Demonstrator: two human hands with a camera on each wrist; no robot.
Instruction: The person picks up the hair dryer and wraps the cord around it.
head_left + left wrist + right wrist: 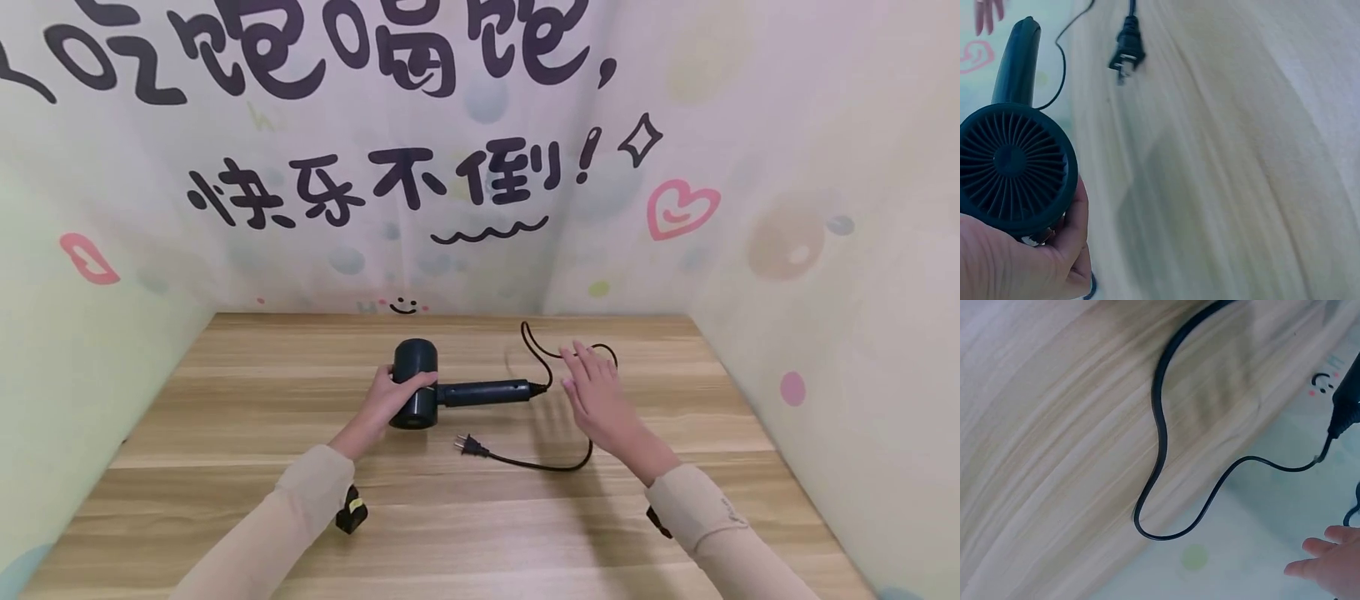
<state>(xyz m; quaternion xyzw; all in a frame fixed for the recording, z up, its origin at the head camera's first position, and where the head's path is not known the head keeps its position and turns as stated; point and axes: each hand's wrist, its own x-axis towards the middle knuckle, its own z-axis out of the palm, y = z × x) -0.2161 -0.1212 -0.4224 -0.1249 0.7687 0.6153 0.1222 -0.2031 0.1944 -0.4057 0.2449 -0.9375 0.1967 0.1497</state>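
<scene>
A dark hair dryer (pixel 483 392) is held over the table, its handle pointing right. My left hand (pixel 386 397) grips its barrel, the thumb across the front. In the left wrist view the ribbed round end of the hair dryer (pixel 1011 161) faces the camera, with my left hand (pixel 1029 262) beneath it. Right of the handle, my right hand (pixel 600 403) hovers above the black cord (pixel 551 468) with fingers extended, holding nothing. The cord (pixel 1161 434) runs in loose curves in the right wrist view, apart from my right hand (pixel 1335 562). The two-pin plug (pixel 472 446) lies in front of the handle.
The wood-grain table (pixel 450 533) meets a printed cloth backdrop (pixel 375 267) at its back edge. Similar cloth rises along both sides. A black wrist device (pixel 351 510) shows beneath the left sleeve.
</scene>
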